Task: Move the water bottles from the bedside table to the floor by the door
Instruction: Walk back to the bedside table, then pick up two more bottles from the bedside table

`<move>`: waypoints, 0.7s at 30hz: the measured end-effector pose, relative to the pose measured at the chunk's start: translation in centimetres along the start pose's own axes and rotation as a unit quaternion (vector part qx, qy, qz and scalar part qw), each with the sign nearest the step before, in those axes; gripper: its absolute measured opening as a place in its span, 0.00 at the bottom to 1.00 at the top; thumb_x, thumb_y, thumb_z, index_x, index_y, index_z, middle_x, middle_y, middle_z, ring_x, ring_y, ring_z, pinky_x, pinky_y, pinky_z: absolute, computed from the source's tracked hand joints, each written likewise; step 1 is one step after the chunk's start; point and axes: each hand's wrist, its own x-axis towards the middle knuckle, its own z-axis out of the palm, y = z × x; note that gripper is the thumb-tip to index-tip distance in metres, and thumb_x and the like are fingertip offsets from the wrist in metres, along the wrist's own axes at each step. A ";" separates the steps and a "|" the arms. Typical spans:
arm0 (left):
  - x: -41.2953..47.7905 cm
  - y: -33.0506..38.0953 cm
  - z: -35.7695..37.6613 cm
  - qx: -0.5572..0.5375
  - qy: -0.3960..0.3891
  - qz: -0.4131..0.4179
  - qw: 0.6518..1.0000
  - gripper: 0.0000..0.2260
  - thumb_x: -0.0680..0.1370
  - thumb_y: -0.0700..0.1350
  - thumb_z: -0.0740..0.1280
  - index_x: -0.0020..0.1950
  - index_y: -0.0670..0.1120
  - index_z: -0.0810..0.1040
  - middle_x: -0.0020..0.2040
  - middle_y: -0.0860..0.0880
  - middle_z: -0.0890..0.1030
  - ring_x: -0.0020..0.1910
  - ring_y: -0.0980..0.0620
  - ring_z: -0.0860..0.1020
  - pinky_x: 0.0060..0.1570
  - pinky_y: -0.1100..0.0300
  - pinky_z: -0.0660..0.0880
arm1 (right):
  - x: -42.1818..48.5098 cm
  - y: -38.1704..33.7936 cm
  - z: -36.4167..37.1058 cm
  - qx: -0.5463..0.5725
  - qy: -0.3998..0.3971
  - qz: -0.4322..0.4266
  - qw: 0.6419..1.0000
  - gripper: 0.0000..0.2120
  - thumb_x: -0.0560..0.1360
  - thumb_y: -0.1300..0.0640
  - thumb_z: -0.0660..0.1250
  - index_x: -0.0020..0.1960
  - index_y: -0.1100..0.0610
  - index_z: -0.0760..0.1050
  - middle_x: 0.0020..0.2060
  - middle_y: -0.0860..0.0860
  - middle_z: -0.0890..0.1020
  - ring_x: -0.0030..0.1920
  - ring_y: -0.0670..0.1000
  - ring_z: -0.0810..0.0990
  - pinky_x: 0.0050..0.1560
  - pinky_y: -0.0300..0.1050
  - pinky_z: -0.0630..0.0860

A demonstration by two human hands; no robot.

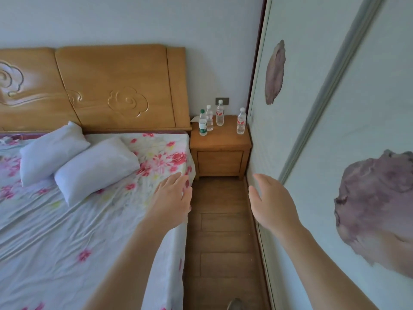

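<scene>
Several clear plastic water bottles stand upright on the wooden bedside table [220, 142]. A green-capped bottle [203, 124] is at the front left, with a white-capped one [209, 119] just behind it. Another white-capped bottle with a red label [220, 114] stands at the back, and a similar one [241, 121] near the right edge. My left hand [173, 198] is stretched forward over the bed's edge, fingers apart, holding nothing. Alongside the wardrobe, my right hand [271, 202] is also open and empty. Both hands are well short of the table.
A bed [67, 220] with a floral sheet and two white pillows [96, 168] fills the left. A sliding wardrobe door [324, 153] runs along the right. A narrow strip of wooden floor [221, 231] leads between them to the table. A wall socket [223, 100] sits behind the bottles.
</scene>
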 end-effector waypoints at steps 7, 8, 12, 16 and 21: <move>11.8 0.2 -1.6 -0.044 0.030 -0.031 0.998 0.21 0.85 0.53 0.53 0.78 0.53 0.63 0.78 0.53 0.62 0.78 0.52 0.59 0.75 0.55 0.56 | 13.6 -0.2 -0.1 -0.002 -0.015 -0.031 0.999 0.23 0.82 0.47 0.53 0.76 0.52 0.62 0.74 0.48 0.68 0.74 0.50 0.65 0.74 0.49 0.62; 13.6 -0.1 -1.8 -0.047 0.030 -0.036 0.998 0.21 0.85 0.53 0.53 0.78 0.53 0.62 0.79 0.53 0.61 0.78 0.52 0.58 0.75 0.55 0.55 | 15.4 -0.3 0.1 -0.005 -0.016 -0.034 0.999 0.24 0.82 0.47 0.53 0.76 0.52 0.63 0.74 0.48 0.68 0.74 0.50 0.65 0.74 0.49 0.63; 20.9 -1.0 -2.2 -0.054 0.035 -0.031 0.997 0.20 0.85 0.53 0.54 0.77 0.53 0.63 0.79 0.53 0.61 0.78 0.51 0.58 0.74 0.55 0.56 | 22.6 -0.5 1.5 -0.024 -0.018 -0.033 0.999 0.24 0.82 0.46 0.53 0.76 0.52 0.63 0.73 0.49 0.69 0.73 0.51 0.66 0.73 0.51 0.65; 29.8 -2.6 -2.5 -0.076 0.023 -0.019 0.997 0.22 0.84 0.53 0.55 0.78 0.53 0.61 0.79 0.53 0.61 0.78 0.51 0.58 0.74 0.54 0.57 | 30.6 -1.0 3.3 -0.027 -0.018 -0.007 0.999 0.24 0.82 0.46 0.53 0.76 0.52 0.62 0.74 0.49 0.68 0.74 0.51 0.65 0.74 0.51 0.63; 41.0 -3.2 -3.3 -0.080 0.002 0.002 0.997 0.24 0.83 0.53 0.58 0.79 0.52 0.60 0.80 0.52 0.59 0.79 0.51 0.57 0.75 0.52 0.58 | 39.8 -1.6 3.9 -0.031 -0.010 0.017 0.999 0.24 0.82 0.47 0.53 0.77 0.53 0.61 0.75 0.49 0.66 0.74 0.51 0.64 0.74 0.50 0.62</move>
